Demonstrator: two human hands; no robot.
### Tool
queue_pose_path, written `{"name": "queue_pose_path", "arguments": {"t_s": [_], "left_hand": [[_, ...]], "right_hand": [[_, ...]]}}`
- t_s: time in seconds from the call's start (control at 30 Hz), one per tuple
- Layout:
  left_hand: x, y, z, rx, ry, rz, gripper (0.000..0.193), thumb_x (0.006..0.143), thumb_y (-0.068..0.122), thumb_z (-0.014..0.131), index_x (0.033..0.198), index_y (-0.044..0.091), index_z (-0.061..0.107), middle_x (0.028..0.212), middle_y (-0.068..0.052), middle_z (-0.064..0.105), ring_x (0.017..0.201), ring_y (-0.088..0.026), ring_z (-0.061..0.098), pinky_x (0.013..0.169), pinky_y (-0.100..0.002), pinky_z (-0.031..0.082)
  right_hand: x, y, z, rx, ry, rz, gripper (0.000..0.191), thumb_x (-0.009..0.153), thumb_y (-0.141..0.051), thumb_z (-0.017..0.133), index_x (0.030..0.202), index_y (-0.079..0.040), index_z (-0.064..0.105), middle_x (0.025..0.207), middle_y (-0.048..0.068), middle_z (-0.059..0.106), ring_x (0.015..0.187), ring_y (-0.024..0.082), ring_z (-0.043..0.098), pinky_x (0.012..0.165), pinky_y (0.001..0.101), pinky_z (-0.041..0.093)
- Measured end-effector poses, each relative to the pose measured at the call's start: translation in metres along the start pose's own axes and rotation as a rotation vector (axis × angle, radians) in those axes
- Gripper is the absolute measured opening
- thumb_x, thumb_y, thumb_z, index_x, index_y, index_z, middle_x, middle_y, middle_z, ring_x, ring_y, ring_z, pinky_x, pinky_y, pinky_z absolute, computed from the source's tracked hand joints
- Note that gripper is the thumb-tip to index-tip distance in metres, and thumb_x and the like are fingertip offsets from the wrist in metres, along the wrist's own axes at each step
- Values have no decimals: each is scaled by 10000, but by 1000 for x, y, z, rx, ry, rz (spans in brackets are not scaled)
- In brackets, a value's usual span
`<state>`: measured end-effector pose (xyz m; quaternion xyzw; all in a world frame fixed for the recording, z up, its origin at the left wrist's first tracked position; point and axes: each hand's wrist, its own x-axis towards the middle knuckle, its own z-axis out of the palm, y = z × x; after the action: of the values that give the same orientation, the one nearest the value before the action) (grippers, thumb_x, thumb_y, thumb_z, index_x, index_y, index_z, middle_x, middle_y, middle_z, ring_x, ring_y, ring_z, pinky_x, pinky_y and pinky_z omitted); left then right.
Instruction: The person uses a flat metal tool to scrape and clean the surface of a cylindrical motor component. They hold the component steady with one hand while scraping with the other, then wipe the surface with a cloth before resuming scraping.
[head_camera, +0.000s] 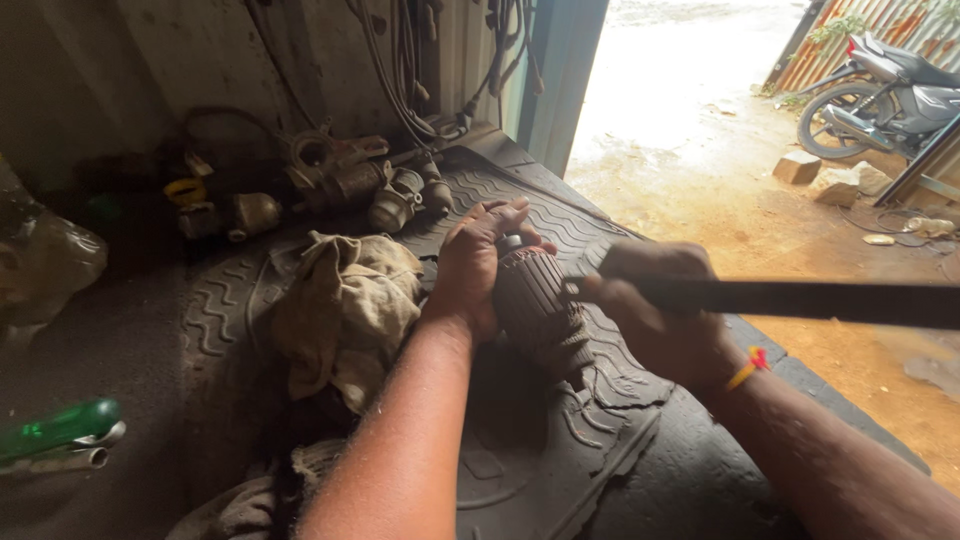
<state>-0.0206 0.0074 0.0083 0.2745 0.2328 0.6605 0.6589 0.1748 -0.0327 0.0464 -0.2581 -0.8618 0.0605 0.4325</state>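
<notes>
My left hand (472, 265) grips the upper end of a dark, ribbed motor armature (540, 310) that stands tilted on a black rubber mat (560, 440). My right hand (655, 305) is closed on a long flat dark blade (830, 300), like a hacksaw blade. The blade runs off to the right edge, and its near end meets the side of the armature. A yellow and red thread band circles my right wrist.
A crumpled dirty cloth (345, 305) lies left of the armature. Greasy metal parts (345, 180) and hanging cables (410, 70) crowd the back wall. A green-handled tool (60, 430) lies at the left. Outside the doorway are sandy ground and a parked motorcycle (885, 85).
</notes>
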Motion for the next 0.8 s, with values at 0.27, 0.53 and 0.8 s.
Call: {"name": "queue_pose_path", "arguments": {"t_s": [0.27, 0.53, 0.8], "left_hand": [[2, 0, -2, -14, -48, 14, 161, 916, 169, 688, 998, 71, 589, 791, -93, 612, 713, -219, 684, 604, -382, 621], [0, 0, -1, -39, -70, 32, 175, 908, 157, 687, 1013, 63, 584, 800, -94, 614, 731, -241, 708, 615, -390, 629], [-3, 3, -1, -18, -20, 1, 252, 899, 195, 698, 1084, 59, 596, 832, -99, 609, 780, -248, 711, 638, -375, 632]], "right_hand": [[5, 0, 11, -125, 28, 140, 307, 943, -215, 676, 683, -63, 620, 526, 54, 505, 449, 162, 483, 465, 352, 397], [5, 2, -2, -32, -47, -5, 306, 954, -184, 651, 680, -52, 611, 576, 32, 559, 476, 123, 549, 465, 332, 442], [3, 13, -4, 49, -120, -75, 327, 970, -179, 648, 669, -52, 624, 598, 28, 591, 478, 95, 564, 454, 278, 468]]}}
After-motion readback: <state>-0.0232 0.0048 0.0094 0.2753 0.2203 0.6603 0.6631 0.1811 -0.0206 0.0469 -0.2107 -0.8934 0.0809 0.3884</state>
